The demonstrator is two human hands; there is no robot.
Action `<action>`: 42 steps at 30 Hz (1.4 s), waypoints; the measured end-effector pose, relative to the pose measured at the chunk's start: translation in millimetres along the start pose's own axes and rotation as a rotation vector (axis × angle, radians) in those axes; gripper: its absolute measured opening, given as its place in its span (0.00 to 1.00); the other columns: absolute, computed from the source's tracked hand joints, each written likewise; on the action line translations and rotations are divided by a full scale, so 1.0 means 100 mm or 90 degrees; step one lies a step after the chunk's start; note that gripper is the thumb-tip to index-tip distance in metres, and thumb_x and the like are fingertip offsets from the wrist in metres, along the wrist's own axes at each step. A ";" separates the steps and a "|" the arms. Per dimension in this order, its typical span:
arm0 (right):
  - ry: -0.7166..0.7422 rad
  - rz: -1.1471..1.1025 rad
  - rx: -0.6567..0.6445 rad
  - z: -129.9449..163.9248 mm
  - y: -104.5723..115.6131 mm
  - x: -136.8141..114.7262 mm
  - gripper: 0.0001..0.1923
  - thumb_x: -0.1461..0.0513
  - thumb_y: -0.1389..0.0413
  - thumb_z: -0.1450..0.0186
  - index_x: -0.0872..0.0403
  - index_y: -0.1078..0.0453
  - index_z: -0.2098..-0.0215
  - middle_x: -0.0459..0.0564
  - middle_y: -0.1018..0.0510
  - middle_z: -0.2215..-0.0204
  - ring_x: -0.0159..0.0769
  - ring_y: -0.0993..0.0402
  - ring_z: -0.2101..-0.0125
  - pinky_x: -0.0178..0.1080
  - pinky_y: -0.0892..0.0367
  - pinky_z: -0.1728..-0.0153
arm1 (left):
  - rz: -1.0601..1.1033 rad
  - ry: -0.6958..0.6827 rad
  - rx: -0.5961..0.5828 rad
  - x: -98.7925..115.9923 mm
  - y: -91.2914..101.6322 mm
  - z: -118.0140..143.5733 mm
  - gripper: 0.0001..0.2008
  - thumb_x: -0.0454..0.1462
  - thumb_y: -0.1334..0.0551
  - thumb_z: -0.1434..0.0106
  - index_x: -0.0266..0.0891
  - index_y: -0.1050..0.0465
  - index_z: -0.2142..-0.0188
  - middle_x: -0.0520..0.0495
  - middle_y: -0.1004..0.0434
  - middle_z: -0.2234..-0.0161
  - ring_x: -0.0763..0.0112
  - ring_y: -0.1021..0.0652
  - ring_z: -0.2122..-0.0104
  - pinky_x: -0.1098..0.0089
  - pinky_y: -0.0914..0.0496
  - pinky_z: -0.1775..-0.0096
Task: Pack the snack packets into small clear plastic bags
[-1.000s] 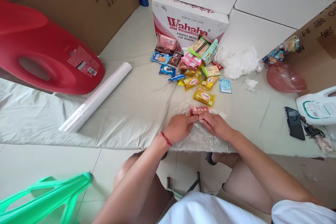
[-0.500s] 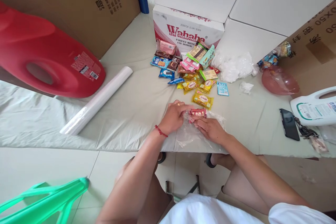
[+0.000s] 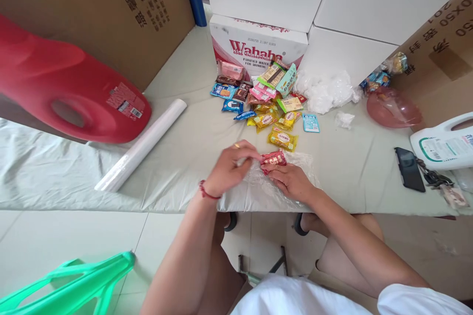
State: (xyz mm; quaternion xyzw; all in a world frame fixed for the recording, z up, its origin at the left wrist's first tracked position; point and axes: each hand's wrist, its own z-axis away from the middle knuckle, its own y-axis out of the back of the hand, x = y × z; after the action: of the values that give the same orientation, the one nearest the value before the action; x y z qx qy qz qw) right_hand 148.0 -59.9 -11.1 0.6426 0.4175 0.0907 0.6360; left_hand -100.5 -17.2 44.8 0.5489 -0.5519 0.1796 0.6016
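A small red snack packet (image 3: 272,158) lies on a sheet of clear plastic film (image 3: 301,165) at the near edge of the table. My left hand (image 3: 231,167), with a red cord at the wrist, is raised a little and pinches the film's left edge beside the packet. My right hand (image 3: 290,181) lies flat on the film, its fingertips pressing the packet from the near side. Just beyond sits a yellow snack packet (image 3: 283,139).
A heap of mixed snack packets (image 3: 264,96) lies before a Wahaha carton (image 3: 256,47). A white film roll (image 3: 142,145) and a red jug (image 3: 70,91) are left. Crumpled plastic (image 3: 325,89), a pink bowl (image 3: 392,108), phone (image 3: 409,175), keys and white jug (image 3: 441,145) are right.
My left hand has lifted off the table and drawn the film's left edge up over the red packet. My right hand stays on the film, holding the packet down.
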 end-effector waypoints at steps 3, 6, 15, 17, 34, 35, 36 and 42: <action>-0.016 0.021 -0.019 -0.03 0.00 -0.04 0.14 0.66 0.49 0.28 0.51 0.23 0.51 0.53 0.17 0.51 0.43 0.21 0.51 0.46 0.29 0.53 | 0.032 -0.030 -0.119 0.05 -0.41 -0.16 0.16 0.30 0.45 0.34 0.43 0.18 0.58 0.48 0.19 0.60 0.68 0.21 0.58 0.67 0.27 0.55; 0.008 -0.024 -0.049 0.00 0.10 -0.07 0.18 0.68 0.51 0.29 0.49 0.23 0.48 0.52 0.19 0.48 0.43 0.23 0.46 0.48 0.29 0.48 | -0.076 0.031 -0.122 -0.01 -0.61 -0.26 0.19 0.27 0.46 0.36 0.42 0.17 0.58 0.46 0.20 0.61 0.65 0.22 0.58 0.65 0.28 0.54; -0.036 -0.042 0.082 0.60 0.28 -0.28 0.44 0.46 0.35 0.37 0.50 0.45 0.29 0.62 0.33 0.35 0.55 0.36 0.38 0.60 0.37 0.39 | -0.305 0.001 -0.198 -0.06 -0.58 -0.11 0.21 0.26 0.44 0.36 0.49 0.17 0.55 0.46 0.20 0.52 0.59 0.25 0.52 0.59 0.35 0.54; -0.071 0.006 0.130 0.66 0.16 -0.31 0.36 0.53 0.38 0.33 0.50 0.42 0.31 0.61 0.28 0.40 0.53 0.33 0.42 0.59 0.34 0.42 | -0.327 -0.014 -0.186 -0.04 -0.61 -0.08 0.25 0.24 0.47 0.36 0.48 0.21 0.49 0.46 0.21 0.48 0.60 0.26 0.48 0.59 0.36 0.55; -0.323 0.054 -0.044 -0.69 0.26 0.19 0.11 0.62 0.49 0.29 0.52 0.23 0.58 0.51 0.22 0.60 0.39 0.27 0.62 0.37 0.38 0.64 | -0.240 0.109 -0.166 -0.09 -0.31 -0.04 0.19 0.26 0.46 0.40 0.41 0.21 0.58 0.45 0.16 0.56 0.59 0.20 0.53 0.58 0.31 0.47; -0.337 0.064 -0.038 -0.69 0.22 0.19 0.12 0.61 0.50 0.28 0.53 0.23 0.57 0.52 0.22 0.59 0.39 0.27 0.61 0.37 0.39 0.65 | -0.191 0.120 -0.135 -0.09 -0.25 0.00 0.18 0.30 0.46 0.36 0.42 0.22 0.53 0.46 0.17 0.54 0.59 0.20 0.51 0.59 0.30 0.47; -0.348 0.068 -0.025 -0.67 0.18 0.19 0.13 0.61 0.51 0.28 0.53 0.24 0.56 0.52 0.22 0.58 0.39 0.27 0.61 0.37 0.39 0.65 | -0.146 0.114 -0.114 -0.08 -0.21 0.04 0.18 0.35 0.43 0.34 0.43 0.25 0.46 0.46 0.18 0.50 0.59 0.21 0.49 0.60 0.30 0.46; -0.375 0.054 0.037 -0.55 0.07 0.16 0.13 0.60 0.51 0.27 0.51 0.25 0.56 0.52 0.21 0.58 0.40 0.26 0.61 0.37 0.39 0.66 | -0.196 0.174 -0.030 -0.17 -0.30 0.06 0.19 0.45 0.38 0.36 0.44 0.24 0.46 0.45 0.17 0.56 0.57 0.21 0.52 0.56 0.32 0.44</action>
State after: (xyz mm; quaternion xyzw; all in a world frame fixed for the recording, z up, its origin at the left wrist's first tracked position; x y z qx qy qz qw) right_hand 125.9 -7.4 -1.8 0.6759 0.1901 -0.0854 0.7069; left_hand -83.7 -25.5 14.8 0.5833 -0.3790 0.1453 0.7036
